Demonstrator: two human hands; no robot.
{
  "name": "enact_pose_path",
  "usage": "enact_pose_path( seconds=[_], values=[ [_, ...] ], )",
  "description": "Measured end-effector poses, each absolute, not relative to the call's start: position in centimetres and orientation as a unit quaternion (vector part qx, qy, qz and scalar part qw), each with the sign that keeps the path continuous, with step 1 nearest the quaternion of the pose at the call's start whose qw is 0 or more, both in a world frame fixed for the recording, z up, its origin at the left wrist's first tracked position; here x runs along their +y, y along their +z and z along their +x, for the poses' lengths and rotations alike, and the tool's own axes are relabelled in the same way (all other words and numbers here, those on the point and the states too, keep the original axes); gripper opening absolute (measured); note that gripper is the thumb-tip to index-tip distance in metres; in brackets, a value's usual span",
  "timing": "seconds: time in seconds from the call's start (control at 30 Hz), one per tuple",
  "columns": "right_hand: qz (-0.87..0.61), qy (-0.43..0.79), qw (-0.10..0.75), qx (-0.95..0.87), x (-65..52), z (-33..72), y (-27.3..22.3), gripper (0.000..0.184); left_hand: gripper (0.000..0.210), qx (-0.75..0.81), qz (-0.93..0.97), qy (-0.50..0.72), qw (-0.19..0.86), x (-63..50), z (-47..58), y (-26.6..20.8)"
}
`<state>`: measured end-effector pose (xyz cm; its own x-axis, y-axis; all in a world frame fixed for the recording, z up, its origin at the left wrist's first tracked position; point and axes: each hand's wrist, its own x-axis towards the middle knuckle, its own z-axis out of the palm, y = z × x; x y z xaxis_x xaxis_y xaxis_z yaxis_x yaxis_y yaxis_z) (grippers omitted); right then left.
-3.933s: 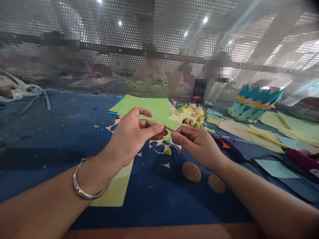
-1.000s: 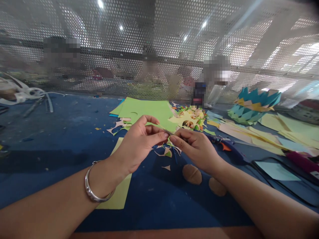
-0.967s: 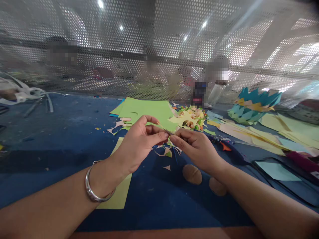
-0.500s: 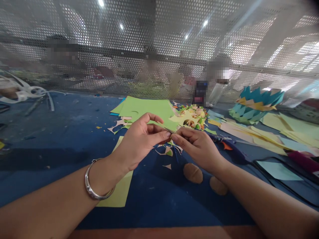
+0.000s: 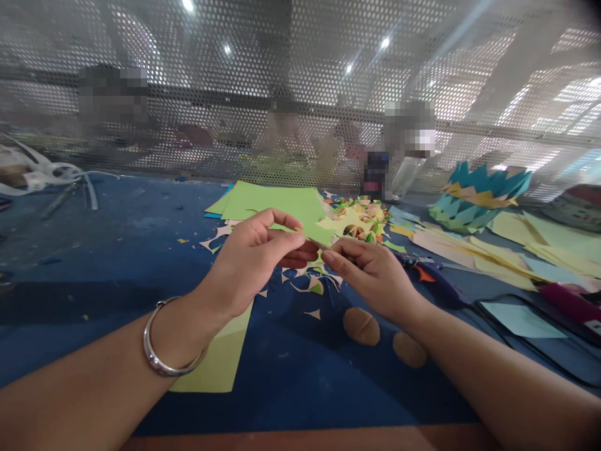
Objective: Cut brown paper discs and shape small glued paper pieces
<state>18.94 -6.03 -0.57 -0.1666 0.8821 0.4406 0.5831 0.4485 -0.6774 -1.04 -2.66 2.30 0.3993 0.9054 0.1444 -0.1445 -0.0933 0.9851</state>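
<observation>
Between my two hands is a thin paper piece (image 5: 320,245), seen almost edge-on, so its shape is unclear. My right hand (image 5: 370,269) pinches its right end between thumb and bent fingers. At the other end, the thumb and index finger of my left hand (image 5: 256,260) close on it. Below my hands, cut paper scraps (image 5: 310,283) are scattered on the blue tabletop (image 5: 291,376). Two brown oval pieces (image 5: 361,326) lie near my right wrist, the right one close to the forearm. A pale yellow-green sheet (image 5: 220,360) is partly under my left forearm.
Green paper sheets (image 5: 267,199) lie behind my hands, beside a heap of small coloured paper pieces (image 5: 369,219). On the right are a blue glue gun (image 5: 444,285) with a black cord, paper strips (image 5: 469,247) and a teal folded-paper basket (image 5: 479,197). A perforated screen (image 5: 235,125) stands behind.
My left hand has shifted slightly left and away from the right fingertips, its thumb now straighter along the piece. My right hand stays almost in place.
</observation>
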Motion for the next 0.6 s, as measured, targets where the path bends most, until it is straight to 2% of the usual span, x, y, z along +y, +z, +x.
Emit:
enact_pose_path(
  seconds=[0.6],
  values=[
    [-0.486,0.198,0.421,-0.740,-6.04,19.00,-0.69,0.045,0.018,0.341,0.611,0.449,0.556,-2.73,-1.08,2.58]
  ],
)
